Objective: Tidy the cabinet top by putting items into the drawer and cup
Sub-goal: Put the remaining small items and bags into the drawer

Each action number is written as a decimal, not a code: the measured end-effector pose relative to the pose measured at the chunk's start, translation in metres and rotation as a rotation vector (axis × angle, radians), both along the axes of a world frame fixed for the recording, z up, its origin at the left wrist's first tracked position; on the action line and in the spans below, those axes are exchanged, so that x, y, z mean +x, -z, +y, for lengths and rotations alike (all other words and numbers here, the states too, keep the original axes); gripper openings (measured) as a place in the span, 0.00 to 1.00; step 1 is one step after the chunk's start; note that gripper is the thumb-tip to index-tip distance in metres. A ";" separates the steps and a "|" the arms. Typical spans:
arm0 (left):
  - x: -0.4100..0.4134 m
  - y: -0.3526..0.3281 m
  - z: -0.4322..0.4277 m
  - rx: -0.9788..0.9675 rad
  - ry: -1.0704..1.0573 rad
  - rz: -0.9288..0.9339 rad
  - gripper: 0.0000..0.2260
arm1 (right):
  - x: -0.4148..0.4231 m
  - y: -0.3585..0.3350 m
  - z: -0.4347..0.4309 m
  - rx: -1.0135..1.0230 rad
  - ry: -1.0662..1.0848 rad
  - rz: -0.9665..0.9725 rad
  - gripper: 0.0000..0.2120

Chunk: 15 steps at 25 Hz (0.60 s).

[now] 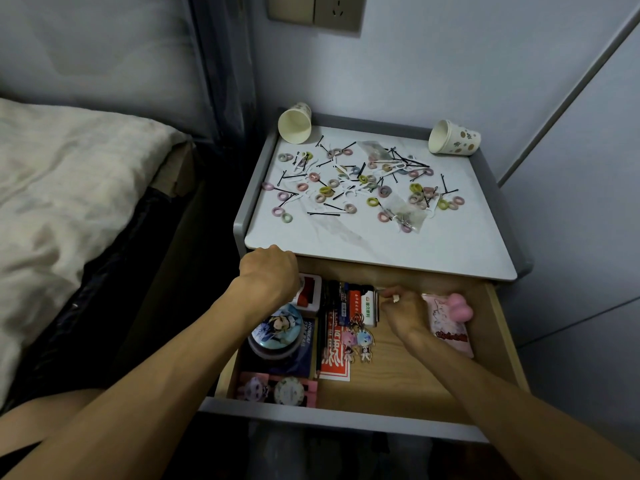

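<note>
Release low inside the drawer (398,386), onto its bare wood, not dropped from above. Right hand (403,311) at the drawer's middle, fingertips pinching a small white item (395,298). Left hand (268,271) at its back left corner, fingers curled, contents impossible to tell. Hair ties (373,202) and pins (323,214) scattered behind and above the drawer.

Drawer (398,382) open, cabinet top (346,244) cluttered.
Pastel hair ties (326,190) and black bobby pins (323,214) scattered mid-top; left cup (295,124) and right cup (453,138) lie tipped at back corners.
</note>
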State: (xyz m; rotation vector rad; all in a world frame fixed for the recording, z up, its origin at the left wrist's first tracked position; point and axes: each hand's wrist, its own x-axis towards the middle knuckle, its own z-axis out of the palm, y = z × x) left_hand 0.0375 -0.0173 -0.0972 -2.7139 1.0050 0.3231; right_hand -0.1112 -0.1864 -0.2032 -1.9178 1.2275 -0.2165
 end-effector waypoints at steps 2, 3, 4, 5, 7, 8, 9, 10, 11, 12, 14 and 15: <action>0.000 0.000 0.000 -0.003 -0.001 0.000 0.14 | -0.008 -0.005 -0.003 0.088 0.021 -0.033 0.09; 0.000 0.000 0.000 -0.004 0.000 0.003 0.14 | -0.013 -0.006 -0.006 0.132 0.030 -0.048 0.10; -0.001 0.000 -0.001 -0.003 -0.001 0.006 0.13 | -0.018 -0.008 -0.009 0.175 0.029 -0.049 0.10; -0.001 0.000 -0.001 -0.001 -0.003 0.009 0.13 | -0.023 -0.009 -0.012 0.209 0.002 -0.034 0.10; -0.002 0.000 -0.001 0.001 -0.003 0.004 0.14 | -0.031 -0.008 -0.018 0.211 -0.089 -0.013 0.06; -0.003 0.000 -0.001 0.001 -0.003 0.001 0.15 | -0.033 -0.008 -0.020 0.171 -0.123 -0.020 0.04; -0.004 0.000 -0.001 0.003 -0.002 -0.004 0.15 | -0.034 -0.009 -0.021 0.103 -0.150 -0.038 0.02; -0.004 -0.001 0.000 0.009 -0.001 -0.009 0.16 | -0.034 -0.011 -0.022 0.007 -0.172 -0.042 0.02; -0.004 -0.001 0.000 0.021 0.004 -0.017 0.16 | -0.033 -0.014 -0.021 -0.116 -0.203 -0.023 0.03; -0.005 -0.002 0.000 0.033 0.012 -0.027 0.17 | -0.033 -0.017 -0.019 -0.248 -0.247 0.016 0.05; -0.004 -0.003 0.001 0.053 0.028 -0.042 0.18 | -0.034 -0.020 -0.017 -0.444 -0.358 0.081 0.07; -0.004 -0.002 0.001 0.058 0.032 -0.045 0.18 | -0.036 -0.019 -0.016 -0.500 -0.415 0.108 0.07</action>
